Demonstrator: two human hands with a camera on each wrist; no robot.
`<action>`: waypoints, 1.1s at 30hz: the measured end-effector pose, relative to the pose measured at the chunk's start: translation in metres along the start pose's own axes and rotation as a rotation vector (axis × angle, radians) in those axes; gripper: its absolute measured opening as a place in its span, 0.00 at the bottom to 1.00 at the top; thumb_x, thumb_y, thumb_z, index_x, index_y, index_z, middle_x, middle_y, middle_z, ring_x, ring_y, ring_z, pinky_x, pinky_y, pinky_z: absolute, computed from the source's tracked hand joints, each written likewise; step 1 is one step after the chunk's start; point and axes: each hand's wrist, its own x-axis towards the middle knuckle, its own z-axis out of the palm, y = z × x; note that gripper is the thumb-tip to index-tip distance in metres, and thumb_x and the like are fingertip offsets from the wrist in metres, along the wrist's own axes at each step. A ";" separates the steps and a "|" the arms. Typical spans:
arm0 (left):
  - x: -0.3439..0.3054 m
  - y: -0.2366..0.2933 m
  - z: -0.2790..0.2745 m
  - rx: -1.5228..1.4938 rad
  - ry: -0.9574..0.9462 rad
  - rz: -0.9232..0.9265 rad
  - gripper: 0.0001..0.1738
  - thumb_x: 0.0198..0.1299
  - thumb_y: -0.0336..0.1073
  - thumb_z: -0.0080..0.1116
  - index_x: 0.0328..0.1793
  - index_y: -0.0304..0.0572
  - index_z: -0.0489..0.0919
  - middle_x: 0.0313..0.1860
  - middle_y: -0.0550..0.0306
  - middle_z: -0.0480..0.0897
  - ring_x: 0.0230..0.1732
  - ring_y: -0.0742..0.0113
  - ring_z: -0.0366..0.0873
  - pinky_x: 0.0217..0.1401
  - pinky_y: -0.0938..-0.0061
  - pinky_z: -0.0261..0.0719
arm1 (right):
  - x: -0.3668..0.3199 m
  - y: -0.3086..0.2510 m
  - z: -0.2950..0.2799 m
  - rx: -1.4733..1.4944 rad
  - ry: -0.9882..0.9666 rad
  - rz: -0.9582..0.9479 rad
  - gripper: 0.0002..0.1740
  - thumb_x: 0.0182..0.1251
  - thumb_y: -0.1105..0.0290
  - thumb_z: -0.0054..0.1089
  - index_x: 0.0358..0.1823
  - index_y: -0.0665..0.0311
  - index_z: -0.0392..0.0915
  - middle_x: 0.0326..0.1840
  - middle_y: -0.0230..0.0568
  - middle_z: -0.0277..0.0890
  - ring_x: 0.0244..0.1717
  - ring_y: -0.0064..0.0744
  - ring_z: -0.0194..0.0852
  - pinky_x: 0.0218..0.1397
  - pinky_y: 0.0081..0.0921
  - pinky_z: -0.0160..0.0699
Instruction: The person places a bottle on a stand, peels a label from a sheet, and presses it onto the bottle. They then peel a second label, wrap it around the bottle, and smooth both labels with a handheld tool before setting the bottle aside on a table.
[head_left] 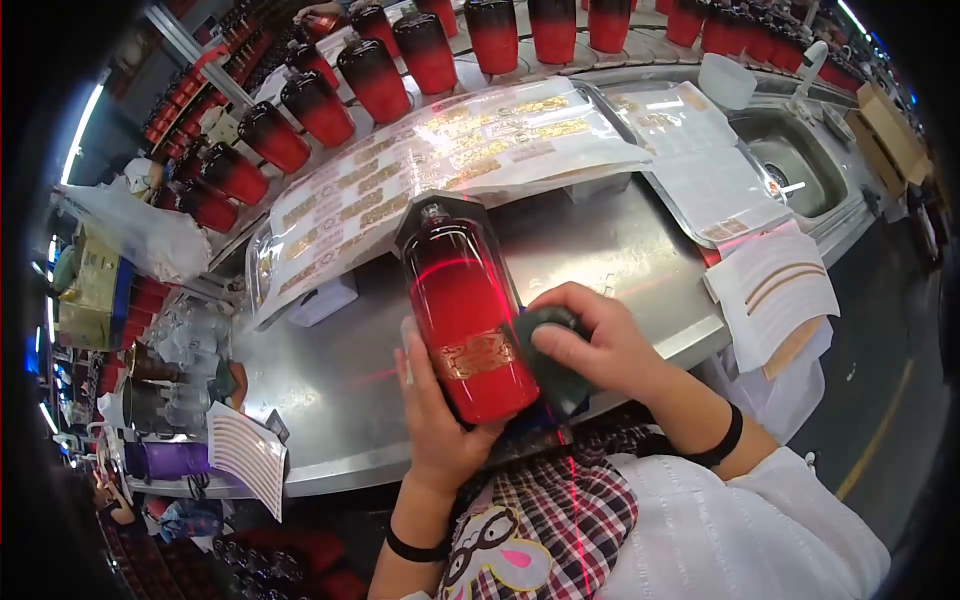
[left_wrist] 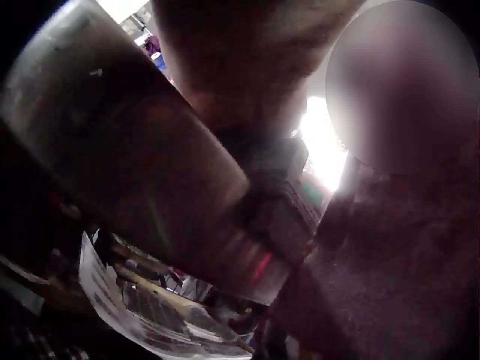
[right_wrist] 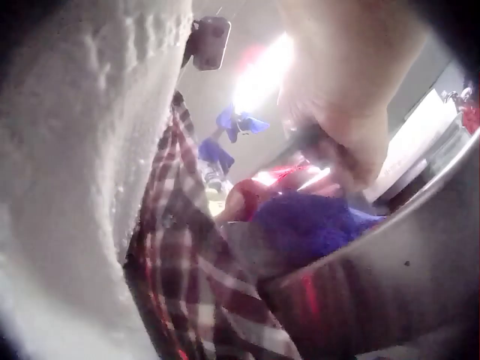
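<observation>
A red glass bottle point(head_left: 455, 290), black at its neck, lies tilted in front of the person, with a gold ornate label point(head_left: 475, 355) near its base. Behind its neck shows a dark angular holder point(head_left: 480, 215). The left hand point(head_left: 440, 435) grips the bottle's lower end, fingers along its left side and thumb by the base. In the right hand point(head_left: 605, 345) is a dark green cloth-like pad point(head_left: 553, 365), pinched against the bottle's right side. The right wrist view shows a blue cloth point(right_wrist: 307, 225) at the table edge beneath the bottle. The left wrist view is mostly dark.
Behind the metal table point(head_left: 620, 260), sheets of gold decals point(head_left: 440, 150) lie on a raised tray. Several red-black bottles point(head_left: 375, 80) stand on a curved conveyor. A sink point(head_left: 800, 160) is at right; a striped sheet point(head_left: 247, 455) hangs over the left edge.
</observation>
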 end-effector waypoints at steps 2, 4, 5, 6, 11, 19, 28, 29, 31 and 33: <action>-0.001 0.004 -0.004 0.208 0.050 0.140 0.52 0.59 0.56 0.66 0.78 0.32 0.55 0.73 0.32 0.65 0.77 0.36 0.58 0.80 0.42 0.44 | 0.003 0.005 -0.007 -0.099 0.168 0.044 0.16 0.68 0.65 0.64 0.52 0.66 0.76 0.38 0.40 0.82 0.39 0.24 0.78 0.43 0.25 0.79; -0.004 0.011 -0.009 0.386 0.073 0.281 0.43 0.61 0.51 0.66 0.76 0.37 0.62 0.70 0.42 0.73 0.78 0.40 0.56 0.81 0.41 0.39 | 0.002 0.002 -0.009 -0.051 0.159 0.006 0.16 0.67 0.66 0.65 0.50 0.66 0.76 0.38 0.41 0.82 0.38 0.24 0.79 0.41 0.26 0.79; -0.003 0.014 -0.008 0.426 0.046 0.324 0.39 0.60 0.47 0.65 0.74 0.40 0.64 0.69 0.44 0.74 0.77 0.41 0.57 0.81 0.40 0.38 | 0.000 0.001 -0.010 -0.059 0.143 -0.001 0.16 0.67 0.66 0.65 0.50 0.66 0.76 0.38 0.41 0.82 0.38 0.24 0.79 0.42 0.26 0.79; -0.001 0.018 -0.006 0.469 0.020 0.369 0.36 0.58 0.43 0.65 0.72 0.43 0.67 0.69 0.46 0.75 0.77 0.42 0.57 0.81 0.38 0.37 | -0.001 0.001 -0.009 -0.066 0.125 -0.010 0.16 0.67 0.66 0.65 0.50 0.67 0.76 0.38 0.42 0.82 0.38 0.24 0.79 0.42 0.26 0.79; 0.014 0.032 -0.005 0.545 -0.047 0.435 0.29 0.53 0.37 0.65 0.65 0.57 0.75 0.63 0.59 0.80 0.73 0.50 0.64 0.81 0.39 0.40 | 0.000 -0.003 -0.004 -0.147 0.143 -0.098 0.15 0.66 0.67 0.66 0.50 0.66 0.76 0.37 0.44 0.81 0.37 0.31 0.80 0.42 0.27 0.79; -0.002 0.012 -0.004 0.321 0.042 0.069 0.50 0.57 0.56 0.68 0.76 0.34 0.60 0.72 0.39 0.67 0.75 0.39 0.58 0.80 0.41 0.40 | 0.001 -0.037 -0.010 -0.474 -0.193 -0.642 0.17 0.53 0.71 0.71 0.45 0.59 0.79 0.37 0.41 0.74 0.40 0.45 0.75 0.42 0.38 0.72; 0.009 0.018 -0.021 0.498 -0.004 0.183 0.54 0.49 0.60 0.71 0.76 0.35 0.64 0.72 0.41 0.69 0.75 0.40 0.58 0.80 0.39 0.37 | 0.010 -0.047 -0.003 -0.333 -0.369 -0.667 0.15 0.56 0.73 0.73 0.45 0.61 0.82 0.33 0.42 0.74 0.34 0.40 0.75 0.35 0.32 0.73; 0.007 0.016 -0.017 0.423 0.017 0.140 0.55 0.49 0.61 0.71 0.77 0.35 0.63 0.73 0.42 0.68 0.75 0.40 0.57 0.80 0.40 0.37 | 0.012 -0.040 -0.003 -0.394 -0.193 -0.587 0.14 0.56 0.73 0.73 0.45 0.61 0.82 0.32 0.41 0.74 0.33 0.39 0.75 0.34 0.32 0.73; 0.002 0.010 -0.007 0.277 0.059 0.062 0.56 0.50 0.62 0.71 0.78 0.36 0.61 0.74 0.43 0.67 0.76 0.41 0.56 0.81 0.41 0.36 | 0.020 -0.035 -0.004 -0.602 0.114 -0.666 0.14 0.57 0.74 0.72 0.45 0.62 0.82 0.33 0.42 0.75 0.31 0.40 0.75 0.32 0.32 0.73; -0.003 0.006 -0.005 0.272 0.033 0.006 0.60 0.51 0.63 0.70 0.81 0.38 0.54 0.78 0.47 0.63 0.76 0.41 0.55 0.81 0.41 0.34 | 0.015 -0.038 -0.006 -0.549 -0.069 -0.701 0.16 0.58 0.74 0.71 0.49 0.60 0.82 0.38 0.43 0.75 0.37 0.40 0.76 0.36 0.30 0.75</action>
